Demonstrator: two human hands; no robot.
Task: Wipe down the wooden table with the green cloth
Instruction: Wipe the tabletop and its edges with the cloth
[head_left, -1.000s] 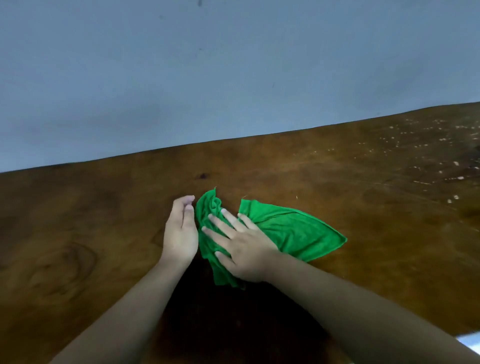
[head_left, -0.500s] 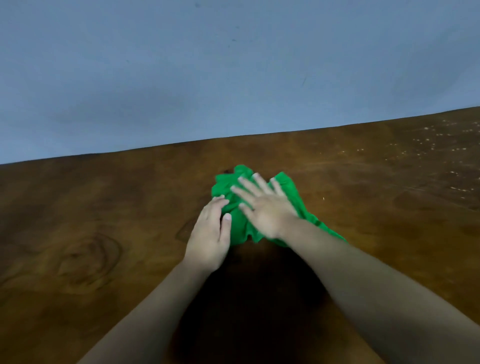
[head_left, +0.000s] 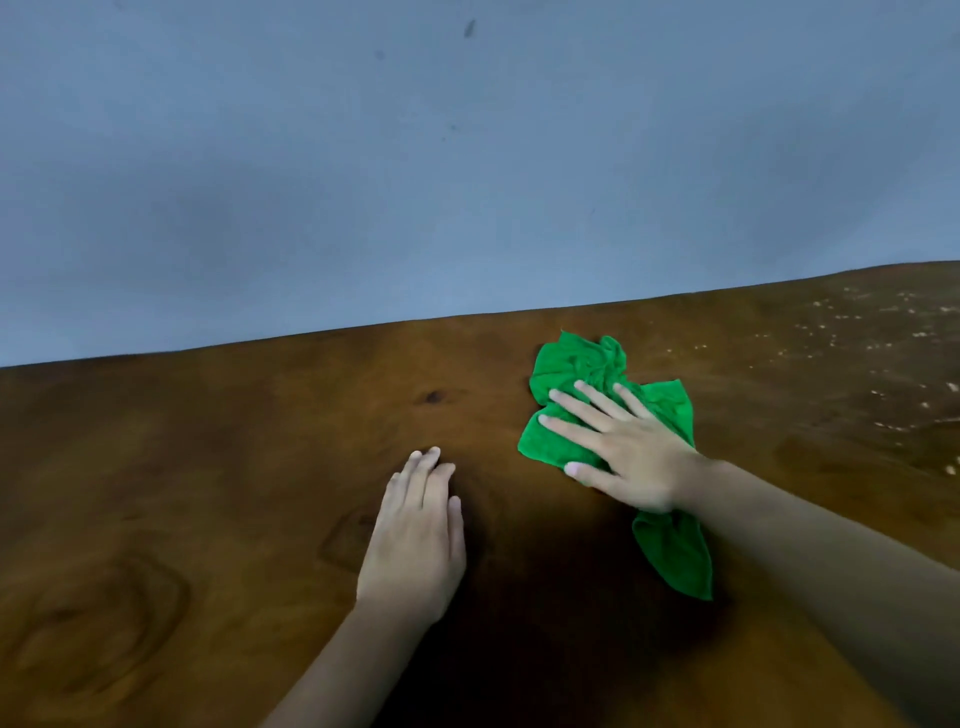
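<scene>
My right hand (head_left: 631, 457) lies flat and open on the cloth (head_left: 582, 374), fingers spread, pinning it to the table (head_left: 208, 467) rather than gripping it. A second ago both hands were bunched together on the cloth; now it has slid away to the right and my left hand (head_left: 415, 540) is off it, open, palm down on bare wood. That puts the stroke heading for the pale specks (head_left: 883, 332) beyond my fingertips, still unwiped. My right arm reaches forward, wrist low; a tail of cloth trails under the forearm.
</scene>
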